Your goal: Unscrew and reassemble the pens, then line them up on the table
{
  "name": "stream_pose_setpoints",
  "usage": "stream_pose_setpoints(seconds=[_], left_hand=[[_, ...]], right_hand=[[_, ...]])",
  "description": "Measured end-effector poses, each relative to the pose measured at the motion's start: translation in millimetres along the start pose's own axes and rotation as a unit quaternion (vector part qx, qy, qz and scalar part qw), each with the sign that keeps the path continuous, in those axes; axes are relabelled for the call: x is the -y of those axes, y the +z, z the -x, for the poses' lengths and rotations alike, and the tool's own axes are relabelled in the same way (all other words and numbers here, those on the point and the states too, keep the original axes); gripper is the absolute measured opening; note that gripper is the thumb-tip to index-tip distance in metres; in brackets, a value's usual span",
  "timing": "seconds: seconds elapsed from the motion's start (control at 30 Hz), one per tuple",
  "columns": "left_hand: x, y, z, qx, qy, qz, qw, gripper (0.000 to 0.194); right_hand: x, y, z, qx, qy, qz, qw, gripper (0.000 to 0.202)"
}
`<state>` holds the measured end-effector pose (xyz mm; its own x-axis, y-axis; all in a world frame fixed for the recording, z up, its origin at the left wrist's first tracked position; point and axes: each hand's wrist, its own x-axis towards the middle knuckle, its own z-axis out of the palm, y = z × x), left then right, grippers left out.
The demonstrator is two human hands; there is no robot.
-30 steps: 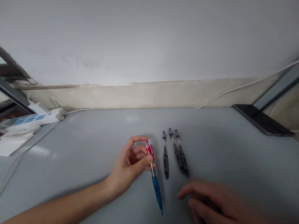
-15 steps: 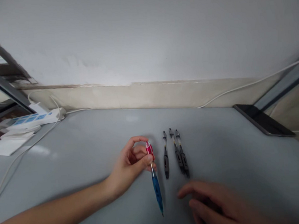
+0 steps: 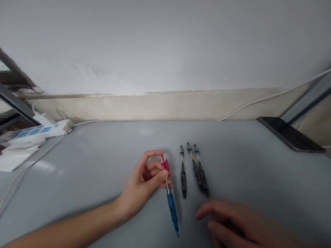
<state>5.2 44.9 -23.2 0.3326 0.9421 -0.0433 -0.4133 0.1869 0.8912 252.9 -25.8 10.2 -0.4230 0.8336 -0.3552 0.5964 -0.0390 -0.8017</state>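
In the head view, my left hand (image 3: pixel 149 173) grips the red upper end of a pen (image 3: pixel 172 208) with a blue lower barrel. The pen's tip points down toward the front, and one finger rests on its top end. Just right of it lie three black-and-clear pens (image 3: pixel 183 172), one by itself and two side by side, touching near their lower ends. At the lower right, my right hand (image 3: pixel 235 226) is apart from the pens, slightly blurred. Its index finger and thumb are spread, with nothing between them.
A white power strip (image 3: pixel 43 131) with cables stands at the back left of the grey table (image 3: pixel 99 157). At the right edge lies a black tablet-like device (image 3: pixel 291 134). A white cable (image 3: pixel 267 97) runs along the wall at the back right.
The pen in my left hand has shifted very slightly left at its lower end. My right hand stays almost where it was.
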Motion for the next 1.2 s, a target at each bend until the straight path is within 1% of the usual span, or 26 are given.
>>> stream_pose_setpoints(seconds=[0.17,0.27,0.4,0.5,0.6,0.7,0.83,0.93,1.0,1.07,1.17,1.2], left_hand=[[-0.6,0.3,-0.9,0.002,0.001,0.008,1.0,0.04],[-0.9,1.3,-0.8,-0.006,-0.001,0.006,1.0,0.041],[-4.1,5.2,-1.1,-0.023,-0.006,-0.018,1.0,0.045],[-11.6,8.8,-6.5,-0.033,0.002,-0.049,0.998,0.049],[-21.7,11.3,-20.8,-0.021,0.011,-0.119,0.993,0.049],[-27.0,11.5,-43.0,0.0,0.006,-0.169,0.986,0.05],[-20.9,9.7,-70.1,0.006,-0.023,-0.221,0.975,0.049],[-13.0,9.2,-77.7,-0.007,-0.033,-0.249,0.968,0.046],[-10.0,9.4,-74.7,-0.02,-0.031,-0.259,0.965,0.046],[-9.9,10.1,-65.3,-0.027,-0.031,-0.261,0.964,0.047],[-13.7,12.2,-39.5,-0.019,-0.044,-0.255,0.966,0.041],[-15.3,13.3,-28.5,-0.013,-0.051,-0.252,0.966,0.04]], right_hand=[[3.6,-1.8,2.4,0.004,0.008,-0.002,1.0,0.032],[6.8,-3.6,2.1,0.016,0.015,0.005,1.0,0.034],[9.7,-4.7,2.7,0.02,0.016,0.005,1.0,0.032],[8.8,-3.3,2.7,0.014,0.013,-0.002,1.0,0.03],[2.7,-0.6,0.2,0.029,-0.001,-0.03,0.999,0.032],[-6.3,1.8,-4.3,0.047,-0.013,-0.057,0.997,0.037],[-12.0,2.9,-8.1,0.034,-0.018,-0.073,0.997,0.036],[-10.7,2.4,-7.2,0.023,-0.037,-0.051,0.998,0.031],[-9.4,1.7,-5.8,0.002,-0.076,0.007,0.997,0.027],[-8.9,0.2,-5.0,-0.029,-0.126,0.083,0.988,0.026],[-11.2,-4.5,-7.2,-0.102,-0.191,0.178,0.96,0.024],[-13.1,-6.6,-9.1,-0.127,-0.217,0.209,0.945,0.024]])
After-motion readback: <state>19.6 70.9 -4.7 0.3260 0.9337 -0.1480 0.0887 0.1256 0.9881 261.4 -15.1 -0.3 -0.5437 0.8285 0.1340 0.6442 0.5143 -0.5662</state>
